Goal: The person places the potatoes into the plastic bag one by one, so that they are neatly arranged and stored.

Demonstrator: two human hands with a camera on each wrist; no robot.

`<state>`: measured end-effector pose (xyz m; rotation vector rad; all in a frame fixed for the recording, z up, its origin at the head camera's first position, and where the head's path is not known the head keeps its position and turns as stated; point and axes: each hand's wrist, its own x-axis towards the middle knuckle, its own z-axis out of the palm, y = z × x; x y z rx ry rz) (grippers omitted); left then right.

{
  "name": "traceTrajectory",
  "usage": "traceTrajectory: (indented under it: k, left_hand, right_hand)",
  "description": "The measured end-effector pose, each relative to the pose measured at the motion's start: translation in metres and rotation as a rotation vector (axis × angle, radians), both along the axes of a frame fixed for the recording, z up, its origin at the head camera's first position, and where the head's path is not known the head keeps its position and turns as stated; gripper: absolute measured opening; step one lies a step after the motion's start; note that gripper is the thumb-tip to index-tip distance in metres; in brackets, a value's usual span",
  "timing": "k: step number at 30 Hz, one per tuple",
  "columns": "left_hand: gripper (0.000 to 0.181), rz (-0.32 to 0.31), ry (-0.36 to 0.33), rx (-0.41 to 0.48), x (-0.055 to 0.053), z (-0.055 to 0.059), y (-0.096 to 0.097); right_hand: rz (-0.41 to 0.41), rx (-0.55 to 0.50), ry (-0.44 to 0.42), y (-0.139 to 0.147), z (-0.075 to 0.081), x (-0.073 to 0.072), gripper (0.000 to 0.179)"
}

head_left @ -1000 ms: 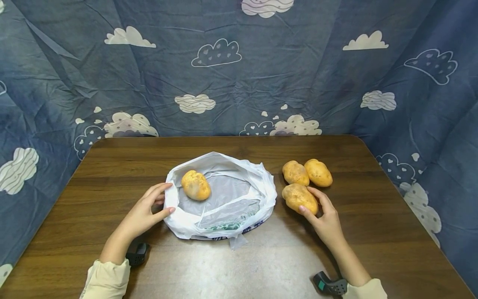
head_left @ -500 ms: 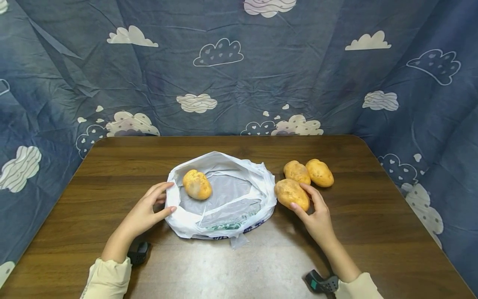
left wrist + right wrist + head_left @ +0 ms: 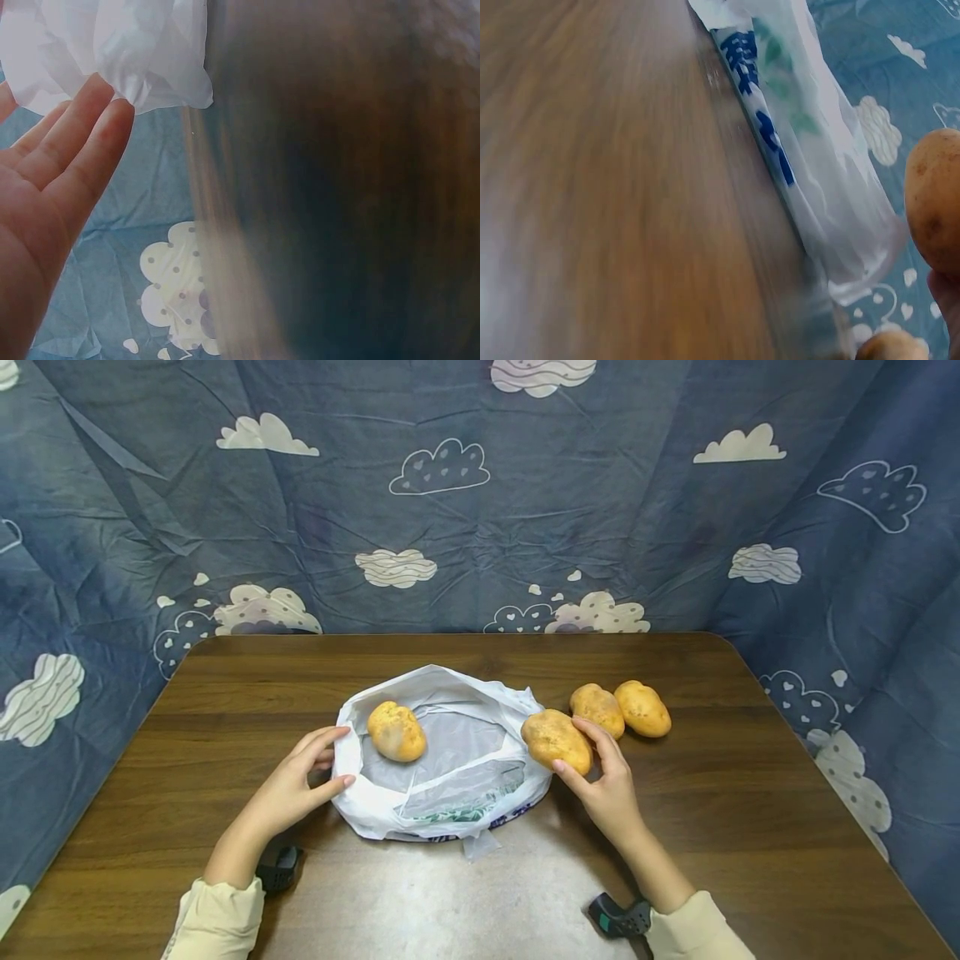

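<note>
A white plastic bag (image 3: 367, 797) lies with its mouth spread upward on the wooden table, one potato (image 3: 396, 732) inside at its left. My left hand (image 3: 288, 785) touches the bag's left side with fingers and thumb extended; the left wrist view shows the straight fingertips (image 3: 96, 88) against the plastic. My right hand (image 3: 607, 789) grips a larger potato (image 3: 555, 741) between thumb and fingers, over the bag's right rim. At the right edge of the right wrist view, this potato (image 3: 936, 202) appears beside the bag (image 3: 840, 202), which bears blue and green print.
Two more potatoes, one brownish (image 3: 597, 708) and one yellower (image 3: 642, 708), lie side by side behind and right of my right hand. Behind the table's (image 3: 750, 793) far edge hangs a blue cloth (image 3: 525, 527) with white clouds.
My right hand has carried its potato leftward, from in front of the two other potatoes to the bag's right rim. My left hand stays at the bag's left side.
</note>
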<state>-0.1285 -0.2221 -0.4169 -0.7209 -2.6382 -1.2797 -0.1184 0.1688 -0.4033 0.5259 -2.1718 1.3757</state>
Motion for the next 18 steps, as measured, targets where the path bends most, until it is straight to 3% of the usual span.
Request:
traceTrajectory:
  k: [18]
  left_hand:
    - [0.06,-0.011,0.012,0.022,0.0,0.0,0.001]
  right_hand:
    - [0.081,-0.019,-0.025,-0.053,0.012,-0.011,0.055]
